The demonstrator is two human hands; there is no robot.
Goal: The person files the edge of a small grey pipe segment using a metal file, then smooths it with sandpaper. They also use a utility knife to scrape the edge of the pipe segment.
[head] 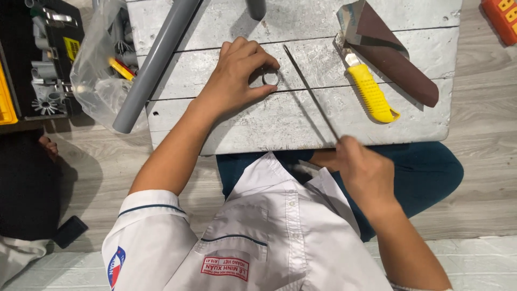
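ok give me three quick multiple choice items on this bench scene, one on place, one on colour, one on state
1. Where does the sandpaper sheet lie?
A. on the board's far right
B. on the floor
C. in the plastic bag

2. What colour is the knife handle?
A. red
B. yellow
C. green

3. What does the left hand do?
A. lies flat and empty
B. pinches a small grey ring
C. grips the long pipe

Answers: 1 A, it rests on the board by the knife; 2 B, plainly yellow; 3 B, fingers close round the ring.
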